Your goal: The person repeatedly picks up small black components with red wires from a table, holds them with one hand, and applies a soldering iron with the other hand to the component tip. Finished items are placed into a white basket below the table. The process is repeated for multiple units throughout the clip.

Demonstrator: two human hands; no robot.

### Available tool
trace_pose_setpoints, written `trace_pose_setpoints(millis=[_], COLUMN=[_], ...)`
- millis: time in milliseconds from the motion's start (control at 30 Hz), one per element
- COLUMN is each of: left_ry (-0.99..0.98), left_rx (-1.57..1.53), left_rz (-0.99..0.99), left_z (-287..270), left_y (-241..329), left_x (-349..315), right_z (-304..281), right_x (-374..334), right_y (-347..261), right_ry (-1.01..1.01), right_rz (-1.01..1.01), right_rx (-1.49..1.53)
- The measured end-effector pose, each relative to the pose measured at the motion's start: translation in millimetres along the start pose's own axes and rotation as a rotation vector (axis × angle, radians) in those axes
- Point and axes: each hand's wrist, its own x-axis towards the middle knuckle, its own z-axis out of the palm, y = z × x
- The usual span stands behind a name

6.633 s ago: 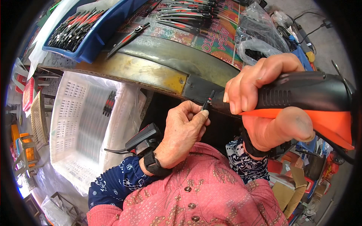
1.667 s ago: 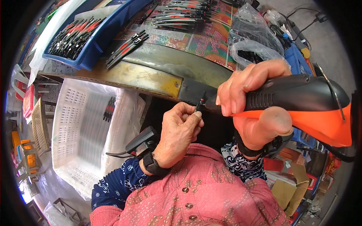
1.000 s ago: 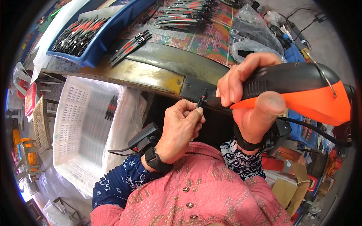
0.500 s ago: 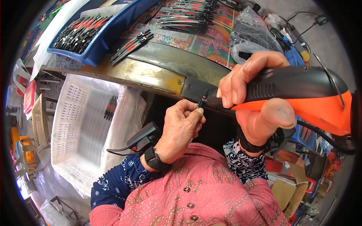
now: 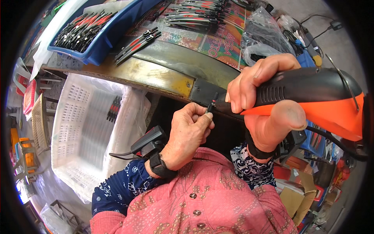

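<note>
My right hand [image 5: 269, 91] is closed around a corded orange-and-black power tool [image 5: 307, 84], which looks like an electric screwdriver with a wire hanging loop. Its narrow black nose points left. Between the fingertips of my left hand [image 5: 189, 126] is pinched a slim black rod-like piece [image 5: 212, 102] with a touch of red near its top. That piece stands roughly upright at the tool's nose; whether the two touch is hard to make out. My fingers cover its lower part. Both hands are in front of the bench edge, above my lap.
On the bench [image 5: 156, 74] lie a few slim black, grey and red pieces [image 5: 138, 46], and a larger pile [image 5: 194, 15] farther back. A blue bin [image 5: 93, 58] holds many more. Below stands a white lined basket [image 5: 74, 128]; a clear bag [image 5: 263, 35] sits at the back right.
The bench, the hands and the held piece appear shifted very slightly in the picture. Both grips look the same as before.
</note>
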Motion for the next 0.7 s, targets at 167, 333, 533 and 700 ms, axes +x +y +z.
trace_pose_setpoints(millis=[167, 333, 533, 700], left_ry=[0.019, 0.025, 0.042, 0.056], left_rx=[0.014, 0.009, 0.009, -0.015], left_rz=[0.038, 0.009, 0.047, 0.059], left_z=[1.8, 2.3, 2.9, 3.3], left_y=[2.5, 3.3, -0.1, -3.1], left_x=[-5.5, -3.8, -3.0, -1.5], right_z=[1.1, -1.6, -2.1, -1.0], right_x=[5.5, 8.4, 10.4, 10.8], right_y=[3.5, 4.1, 4.5, 4.5], right_ry=[-0.04, -0.097, -0.13, -0.127], right_rz=[-0.033, -0.009, -0.014, -0.023], right_rx=[-0.053, -0.034, -0.072, -0.086])
